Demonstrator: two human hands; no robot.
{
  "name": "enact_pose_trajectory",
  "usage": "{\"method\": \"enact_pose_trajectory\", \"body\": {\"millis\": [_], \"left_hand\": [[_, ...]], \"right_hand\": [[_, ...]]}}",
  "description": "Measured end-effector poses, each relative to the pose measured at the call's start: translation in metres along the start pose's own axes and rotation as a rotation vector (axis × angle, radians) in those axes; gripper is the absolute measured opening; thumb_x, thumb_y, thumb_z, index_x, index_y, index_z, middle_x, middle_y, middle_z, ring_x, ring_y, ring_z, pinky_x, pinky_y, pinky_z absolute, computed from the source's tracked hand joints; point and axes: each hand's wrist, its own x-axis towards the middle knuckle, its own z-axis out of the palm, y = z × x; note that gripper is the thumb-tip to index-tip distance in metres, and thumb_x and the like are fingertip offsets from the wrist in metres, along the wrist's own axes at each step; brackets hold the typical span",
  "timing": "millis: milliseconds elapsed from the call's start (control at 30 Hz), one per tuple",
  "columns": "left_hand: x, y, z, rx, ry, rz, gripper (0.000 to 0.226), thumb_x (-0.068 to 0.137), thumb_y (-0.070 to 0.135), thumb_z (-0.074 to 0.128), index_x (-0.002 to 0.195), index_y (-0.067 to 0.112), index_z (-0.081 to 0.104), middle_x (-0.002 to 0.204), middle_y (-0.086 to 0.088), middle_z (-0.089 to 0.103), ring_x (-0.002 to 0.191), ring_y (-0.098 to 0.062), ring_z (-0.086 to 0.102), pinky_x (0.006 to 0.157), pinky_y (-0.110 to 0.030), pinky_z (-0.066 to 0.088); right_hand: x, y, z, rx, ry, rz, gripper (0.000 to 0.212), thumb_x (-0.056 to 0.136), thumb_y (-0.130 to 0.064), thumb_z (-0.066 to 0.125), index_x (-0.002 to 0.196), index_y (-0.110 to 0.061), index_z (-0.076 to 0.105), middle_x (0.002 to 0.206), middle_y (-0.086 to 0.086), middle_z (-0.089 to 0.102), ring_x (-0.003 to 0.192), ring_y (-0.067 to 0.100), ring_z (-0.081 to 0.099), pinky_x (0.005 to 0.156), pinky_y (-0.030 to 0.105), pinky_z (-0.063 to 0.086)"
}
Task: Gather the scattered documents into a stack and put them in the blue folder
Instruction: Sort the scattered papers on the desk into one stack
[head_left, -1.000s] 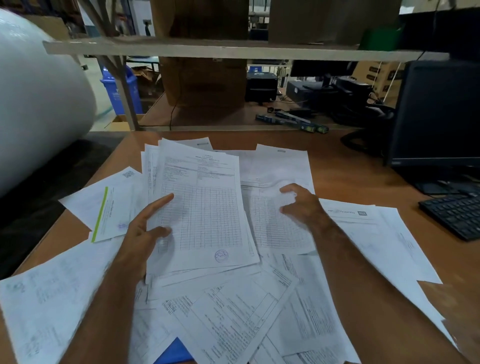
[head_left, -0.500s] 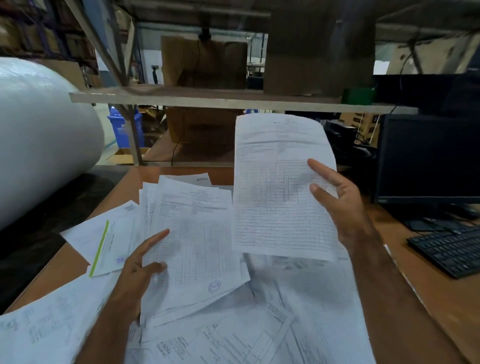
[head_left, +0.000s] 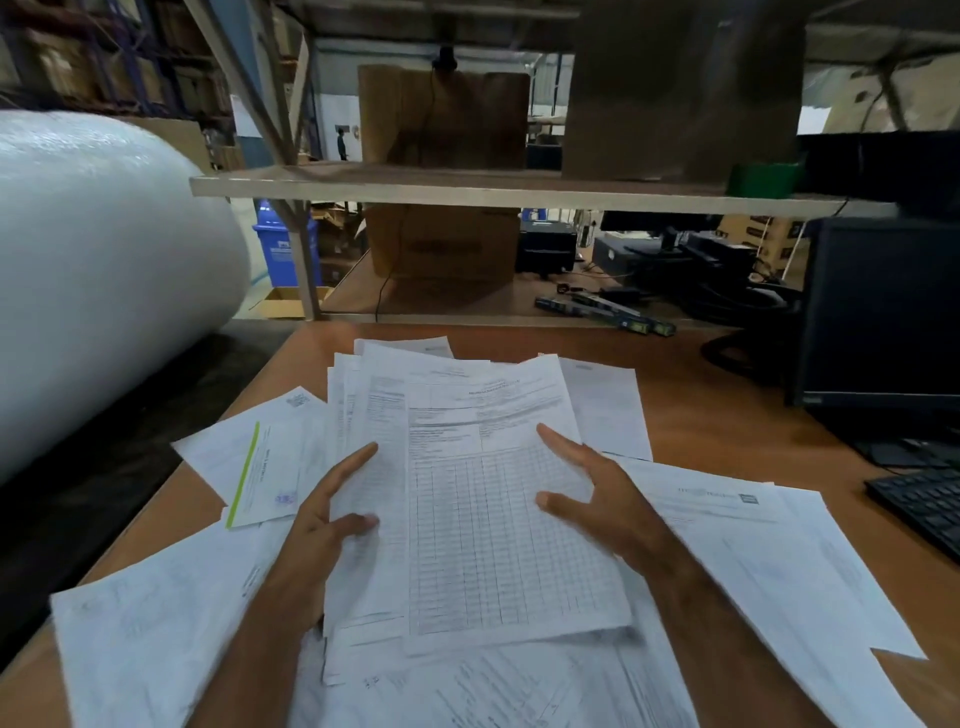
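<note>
White printed sheets, the documents (head_left: 769, 566), lay scattered over most of the brown bench (head_left: 727, 415), reaching its near edge and left edge. Toward the middle a rough stack (head_left: 498, 519) had formed, its top sheet a gridded form lying slightly skewed over the ones beneath. The left hand (head_left: 322, 525) rested on the stack's left side, fingers (head_left: 353, 462) extended along the paper and thumb laid across a sheet, relaxed and gripping nothing that could be made out. The right hand (head_left: 597, 493) lay on the top sheet's right side, its fingers (head_left: 558, 439) straight and spread, pressing flat and not curled round anything. One sheet with a green stripe (head_left: 260, 478) sat just beside the stack toward the left edge. The blue folder could not be seen. At the right edge stood a dark monitor (head_left: 883, 322) with a black keyboard (head_left: 924, 504) nearer. A large white roll (head_left: 98, 280) lay beyond the left edge.
</note>
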Motion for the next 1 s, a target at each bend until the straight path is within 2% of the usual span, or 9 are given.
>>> {"method": "enact_pose_trajectory", "body": {"millis": [67,167,300,400,500,700,833,900,1000], "left_hand": [[0.000,0.000,-0.001,-0.013,-0.007,-0.004,0.075,0.084,-0.013,0.065,0.137,0.041,0.061,0.148,0.026,0.049,0.139,-0.003,0.043,0.109,-0.030,0.044],[-0.001,0.000,0.000,-0.028,-0.012,-0.020,0.076,0.084,-0.015,0.061,0.135,0.042,0.061,0.137,0.037,0.054,0.132,0.005,0.046,0.093,-0.019,0.050],[0.002,-0.002,-0.002,-0.031,-0.036,-0.029,0.074,0.086,-0.011,0.061,0.136,0.044,0.060,0.140,0.035,0.053,0.134,0.003,0.046,0.104,-0.026,0.044],[0.003,0.001,0.004,0.000,-0.068,0.036,0.052,0.097,0.021,0.063,0.143,0.043,0.053,0.149,0.031,0.045,0.135,0.010,0.042,0.108,-0.019,0.036],[0.000,0.003,0.007,0.187,-0.096,0.131,0.064,0.087,0.057,0.059,0.148,0.045,0.042,0.149,0.038,0.039,0.133,0.021,0.036,0.102,-0.004,0.031],[-0.003,-0.002,0.003,0.173,-0.136,0.139,0.048,0.092,0.001,0.067,0.129,0.031,0.067,0.131,0.035,0.060,0.122,0.016,0.053,0.101,-0.015,0.042],[-0.001,-0.006,0.001,0.133,-0.099,0.154,0.042,0.090,-0.009,0.064,0.124,0.015,0.070,0.121,0.033,0.067,0.121,0.011,0.057,0.090,-0.001,0.045],[0.001,-0.008,0.001,0.135,-0.089,0.156,0.041,0.090,-0.010,0.064,0.124,0.012,0.070,0.119,0.032,0.068,0.118,0.012,0.058,0.089,0.000,0.044],[0.001,-0.008,0.003,0.157,-0.099,0.175,0.041,0.090,-0.011,0.063,0.124,0.011,0.069,0.117,0.034,0.068,0.116,0.014,0.058,0.091,-0.001,0.045]], "right_hand": [[-0.002,0.008,0.009,-0.009,-0.027,0.005,0.079,0.083,-0.041,0.082,0.147,-0.058,0.039,0.142,-0.040,0.042,0.124,-0.024,0.042,0.096,0.007,0.040],[-0.002,0.016,0.020,-0.005,-0.081,0.049,0.089,0.080,-0.040,0.085,0.150,-0.058,0.032,0.144,-0.035,0.043,0.123,-0.016,0.048,0.094,0.010,0.045],[0.002,0.017,0.028,-0.090,-0.111,0.069,0.101,0.076,-0.050,0.085,0.151,-0.061,0.018,0.138,-0.042,0.032,0.115,-0.023,0.040,0.085,0.004,0.038],[0.009,0.012,0.034,-0.158,-0.039,0.053,0.105,0.074,-0.059,0.083,0.153,-0.058,0.014,0.146,-0.034,0.031,0.123,-0.014,0.040,0.099,0.012,0.039],[0.017,0.001,0.049,-0.172,0.023,0.025,0.107,0.077,-0.055,0.083,0.160,-0.044,0.016,0.160,-0.015,0.030,0.139,0.004,0.036,0.113,0.028,0.036],[0.011,-0.013,0.045,-0.283,-0.052,0.075,0.094,0.086,-0.066,0.067,0.159,-0.045,0.012,0.168,-0.011,0.011,0.149,0.015,0.029,0.116,0.036,0.035],[-0.027,0.002,-0.006,-0.851,-0.059,0.485,0.088,0.088,-0.079,0.047,0.157,-0.030,0.024,0.163,0.005,0.028,0.145,0.038,0.031,0.111,0.059,0.033],[-0.056,0.006,-0.013,-0.866,-0.086,0.727,0.098,0.084,-0.087,0.038,0.158,-0.024,0.023,0.165,0.011,0.024,0.147,0.047,0.025,0.111,0.066,0.027],[-0.080,0.017,0.007,-0.825,-0.110,0.756,0.101,0.088,-0.086,0.020,0.162,-0.021,0.000,0.171,0.012,-0.002,0.153,0.051,0.003,0.113,0.074,0.013]]}}
